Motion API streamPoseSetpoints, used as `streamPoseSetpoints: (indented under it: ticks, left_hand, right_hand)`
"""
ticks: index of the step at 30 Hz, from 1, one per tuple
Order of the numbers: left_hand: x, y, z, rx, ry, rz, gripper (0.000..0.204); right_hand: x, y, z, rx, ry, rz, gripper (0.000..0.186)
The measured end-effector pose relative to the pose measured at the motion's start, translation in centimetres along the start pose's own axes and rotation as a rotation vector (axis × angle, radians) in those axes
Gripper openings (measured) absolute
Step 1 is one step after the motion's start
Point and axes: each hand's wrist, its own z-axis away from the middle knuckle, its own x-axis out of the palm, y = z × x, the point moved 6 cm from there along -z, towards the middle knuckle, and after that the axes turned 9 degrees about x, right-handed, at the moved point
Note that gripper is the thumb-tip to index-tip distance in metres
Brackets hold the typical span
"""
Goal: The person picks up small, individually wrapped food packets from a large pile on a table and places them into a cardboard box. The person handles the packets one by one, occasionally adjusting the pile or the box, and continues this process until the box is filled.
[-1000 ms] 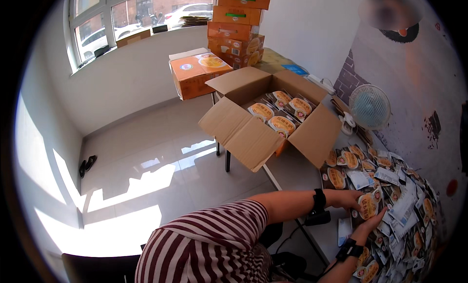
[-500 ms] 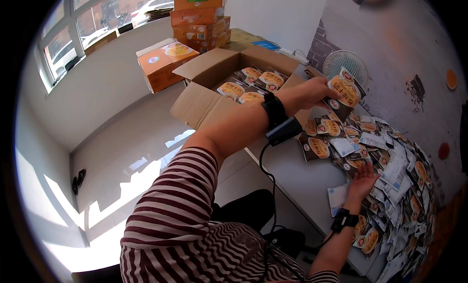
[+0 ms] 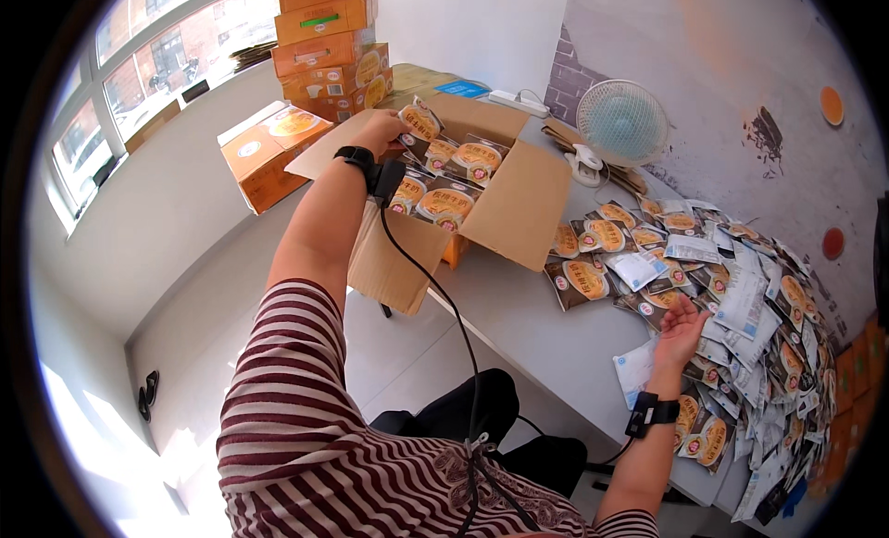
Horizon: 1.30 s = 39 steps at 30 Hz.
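My left hand (image 3: 380,132) is closed on the edge of a brown food packet (image 3: 420,121) with an orange picture on it. It holds the packet over the far left part of an open cardboard box (image 3: 523,205). Similar brown packets (image 3: 445,205) lie flat inside, in rows. My right hand (image 3: 682,332) rests palm up, fingers loosely apart and nothing in them, at the near side of a large heap of packets (image 3: 741,293). Some of the heap's packets show white backs, others brown fronts.
A small white fan (image 3: 621,121) stands behind the heap by the wall. Orange cartons (image 3: 324,52) are stacked at the back left, with another orange carton (image 3: 269,154) beside the box. A black cable (image 3: 435,283) hangs from my left wrist across the table edge (image 3: 519,348).
My left hand has carried the packet from above the heap leftward to the far left of the box. The right hand stays by the heap. The view has shifted slightly.
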Motion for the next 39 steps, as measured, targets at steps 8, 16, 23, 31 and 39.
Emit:
streamPoseSetpoints:
  ticks: [8, 16, 23, 31, 39]
  left_hand:
    - [1.9, -2.8, -1.7, -0.141, 0.067, 0.016, 0.020]
    - [1.7, -8.7, -6.8, -0.034, 0.025, -0.196, 0.026]
    - [5.2, -9.9, -7.6, 0.056, -0.251, -0.147, 0.019]
    - [-2.5, -2.9, -10.4, 0.369, 0.042, -0.025, 0.048]
    - [23.8, 13.4, 12.8, 0.512, -0.403, 0.308, 0.045]
  right_hand:
    - [0.6, 0.0, 0.3, -0.005, 0.090, 0.012, 0.058]
    - [1.1, 0.0, 0.8, -0.004, 0.043, 0.011, 0.057]
    - [-0.9, -3.1, 1.2, -0.273, 0.182, 0.166, 0.042]
    - [-1.2, -9.5, 3.0, -0.876, 0.511, 0.438, 0.030]
    - [-4.2, -10.9, 3.5, -0.814, 0.635, 0.614, 0.046]
